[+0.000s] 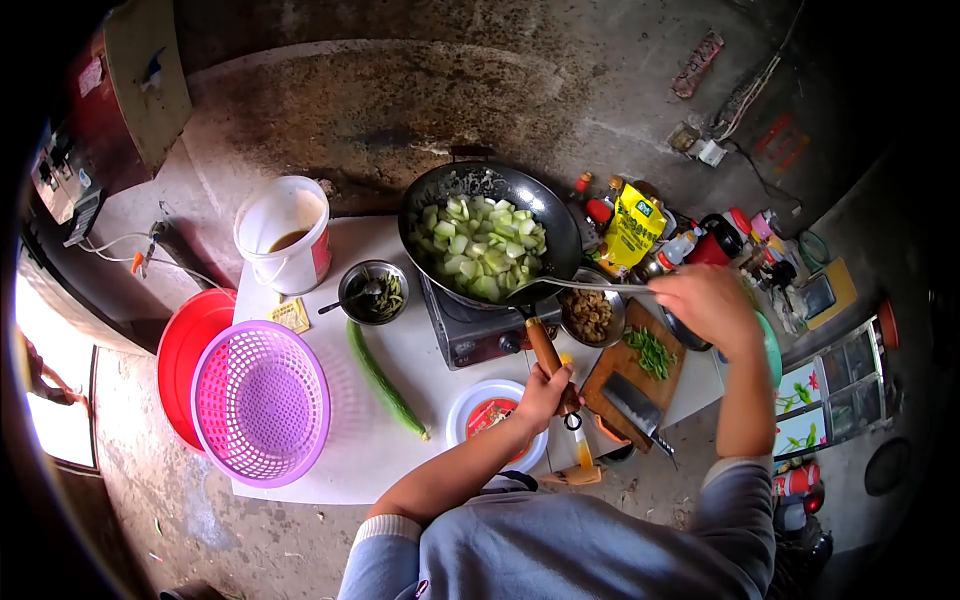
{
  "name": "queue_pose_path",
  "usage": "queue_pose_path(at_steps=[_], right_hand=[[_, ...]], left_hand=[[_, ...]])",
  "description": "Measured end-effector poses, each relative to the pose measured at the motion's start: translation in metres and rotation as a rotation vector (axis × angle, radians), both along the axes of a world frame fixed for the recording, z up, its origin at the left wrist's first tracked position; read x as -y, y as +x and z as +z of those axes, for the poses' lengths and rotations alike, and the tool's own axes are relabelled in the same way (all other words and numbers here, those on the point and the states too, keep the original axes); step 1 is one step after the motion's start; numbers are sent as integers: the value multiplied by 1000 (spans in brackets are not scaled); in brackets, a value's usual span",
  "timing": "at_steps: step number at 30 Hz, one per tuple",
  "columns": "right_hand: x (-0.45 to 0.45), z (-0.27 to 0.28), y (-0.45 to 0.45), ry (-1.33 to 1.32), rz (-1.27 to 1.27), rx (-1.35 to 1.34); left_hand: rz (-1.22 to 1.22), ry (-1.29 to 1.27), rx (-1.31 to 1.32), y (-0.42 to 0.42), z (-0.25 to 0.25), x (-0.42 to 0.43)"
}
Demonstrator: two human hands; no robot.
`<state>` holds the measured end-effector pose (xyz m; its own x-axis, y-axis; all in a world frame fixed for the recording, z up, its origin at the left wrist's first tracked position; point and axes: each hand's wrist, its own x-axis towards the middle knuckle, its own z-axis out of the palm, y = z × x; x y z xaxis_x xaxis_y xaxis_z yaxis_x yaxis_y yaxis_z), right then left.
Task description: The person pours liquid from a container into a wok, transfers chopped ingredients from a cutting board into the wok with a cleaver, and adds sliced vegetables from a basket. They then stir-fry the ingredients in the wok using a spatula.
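Note:
My left hand [545, 395] is wrapped round the wooden handle [544, 350] of a black wok [565, 215], which sits on a portable gas stove [465, 335]. Pale green chopped gourd or cucumber pieces [480, 240] fill the wok's middle. In my right hand [705, 300] is a long-handled metal stirring utensil [600, 286]. Its head rests at the near right side of the pieces, and its exact shape cannot be made out. Beneath that handle stands a metal bowl of brown chopped food [588, 315]. Beside it, a cutting board [610, 395] carries cut green vegetables [651, 354] and a cleaver [632, 402].
Left of the stove are a small metal bowl [373, 292], a long green cucumber [385, 385], a white bucket [283, 235], a purple basket [260, 405] and a red basin [180, 370]. A yellow seasoning bag [632, 230] and several bottles crowd the right. A stained wall [400, 110] rises behind.

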<state>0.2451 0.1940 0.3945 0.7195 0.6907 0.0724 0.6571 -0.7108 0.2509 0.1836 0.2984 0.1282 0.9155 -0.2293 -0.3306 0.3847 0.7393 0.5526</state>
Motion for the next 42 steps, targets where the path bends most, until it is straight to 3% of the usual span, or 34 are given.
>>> queue_pose_path(at_steps=[5,11,13,19,21,23,27,31,33,37,39,40,42], right_hand=[[-32,-79,54,-73,-82,108],[-40,-50,37,-32,-34,375],[-54,-68,44,39,32,438],[-69,-147,74,-70,114,236],[-46,-141,69,-106,151,239],[-24,-112,71,-65,160,144],[0,-84,87,55,78,228],[-10,-139,129,260,-96,191],[-12,-162,131,279,-210,-85],[27,-186,76,373,-114,-199],[52,-172,45,369,-32,-201],[57,-179,36,441,-33,-26],[59,-198,30,482,-47,60]], left_hand=[[-1,28,-30,1,1,1],[28,2,-20,-2,3,1],[18,14,-20,-2,0,1],[74,53,-61,-3,7,2],[77,63,-70,-6,5,4],[126,41,-54,-5,5,5],[140,105,-36,-6,7,6],[183,157,-43,-9,15,9],[208,189,-62,-9,9,10],[290,300,-107,-10,4,12],[277,339,-136,-8,5,12],[259,327,-115,-8,6,12],[243,299,-99,-8,7,13]])
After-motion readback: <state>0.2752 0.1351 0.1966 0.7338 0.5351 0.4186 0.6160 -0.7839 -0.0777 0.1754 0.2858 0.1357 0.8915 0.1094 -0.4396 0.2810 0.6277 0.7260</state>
